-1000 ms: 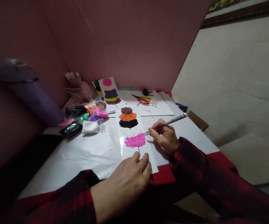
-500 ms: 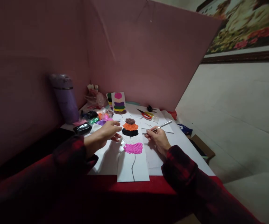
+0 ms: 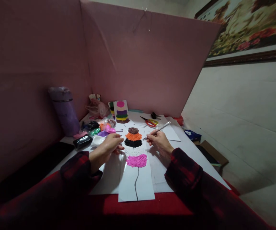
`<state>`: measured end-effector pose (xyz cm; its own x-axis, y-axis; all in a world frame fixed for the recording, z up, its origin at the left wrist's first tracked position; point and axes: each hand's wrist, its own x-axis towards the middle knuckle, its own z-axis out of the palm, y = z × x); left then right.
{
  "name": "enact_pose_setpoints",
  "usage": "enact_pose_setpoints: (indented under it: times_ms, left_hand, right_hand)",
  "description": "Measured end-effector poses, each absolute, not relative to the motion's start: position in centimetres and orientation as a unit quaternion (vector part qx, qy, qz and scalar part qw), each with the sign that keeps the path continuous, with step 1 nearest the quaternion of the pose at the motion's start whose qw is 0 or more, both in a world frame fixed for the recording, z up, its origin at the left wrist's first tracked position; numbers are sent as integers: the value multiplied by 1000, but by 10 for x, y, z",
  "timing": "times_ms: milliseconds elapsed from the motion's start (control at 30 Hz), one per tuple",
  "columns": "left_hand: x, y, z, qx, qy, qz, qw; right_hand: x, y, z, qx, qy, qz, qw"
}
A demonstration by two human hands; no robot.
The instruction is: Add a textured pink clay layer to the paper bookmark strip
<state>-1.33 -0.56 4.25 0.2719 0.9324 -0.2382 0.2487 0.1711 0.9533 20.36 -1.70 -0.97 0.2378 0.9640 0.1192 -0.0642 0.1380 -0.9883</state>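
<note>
Fork [image 3: 162, 127] pinched in right hand [image 3: 160, 142]; left fingers [image 3: 117, 140] parted.

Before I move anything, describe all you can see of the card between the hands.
The card is white and oblong, seemingly paper, lying flat on a white sheet, its near end over red cloth. From the far end it bears textured, clay-like bands: brown, orange, black, white, pink. A dark, wavy line runs from the pink band toward the near edge. The left hand and the fork in the right hand flank it; whether either touches it is unclear.
</note>
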Motion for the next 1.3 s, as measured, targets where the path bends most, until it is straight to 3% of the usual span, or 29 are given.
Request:
enact_pose_setpoints:
  times_ms: [567, 967, 1100, 1200, 1300]
  left_hand:
    - [-19, -12, 24, 520, 469, 368, 612]
    - [-21, -3, 15, 544, 481, 385, 570]
    - [-21, -10, 13, 651, 470, 442, 400]
    - [-18, -33, 11, 818, 288, 463, 182]
    - [-11, -70, 8, 951, 119, 287, 11]
  right_hand:
    - [198, -33, -14, -481, -419, 406, 655]
    - [200, -19, -25, -480, -437, 383, 657]
    - [203, -23, -22, -486, -434, 371, 662]
    - [205, -34, -16, -500, -431, 338, 671]
    - [201, -52, -11, -508, -439, 319, 668]
